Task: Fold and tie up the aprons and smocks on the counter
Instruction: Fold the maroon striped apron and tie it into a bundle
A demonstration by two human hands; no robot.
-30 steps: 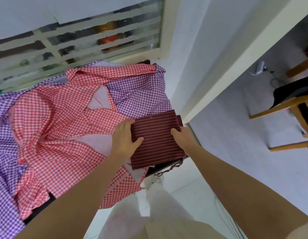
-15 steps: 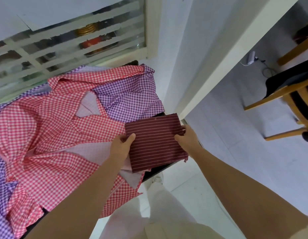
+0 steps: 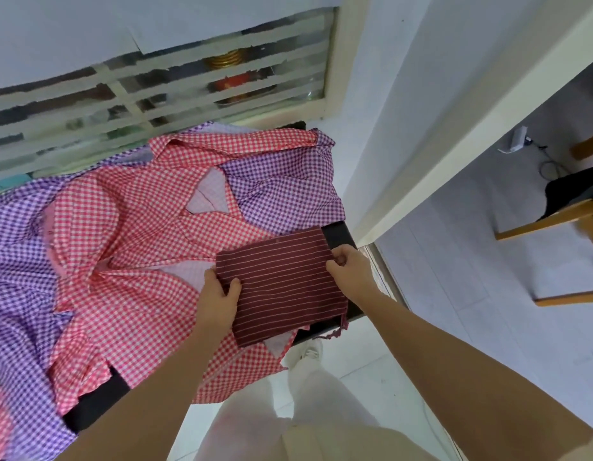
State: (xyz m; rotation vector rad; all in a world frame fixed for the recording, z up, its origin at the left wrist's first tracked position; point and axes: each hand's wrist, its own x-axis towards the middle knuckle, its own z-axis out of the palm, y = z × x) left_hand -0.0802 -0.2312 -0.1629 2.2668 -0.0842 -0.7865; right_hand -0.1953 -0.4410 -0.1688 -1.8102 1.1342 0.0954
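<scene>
The folded maroon apron [image 3: 281, 284] sat at the near right corner of the tabletop [image 3: 338, 232], partly over the red gingham smock [image 3: 138, 261], left hand [image 3: 220, 301] pinching its left edge, right hand [image 3: 350, 267] gripping the right. Its near end overhung the tabletop edge, so a loose grip could've dropped it unfolded. The purple smock [image 3: 288, 181] crowded the far side.

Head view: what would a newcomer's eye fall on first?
First the folded maroon striped apron at the right end of the counter, gripped by the left hand and the right hand at its two sides. Then the red checked smock spread left of it, over a purple checked smock.
</scene>
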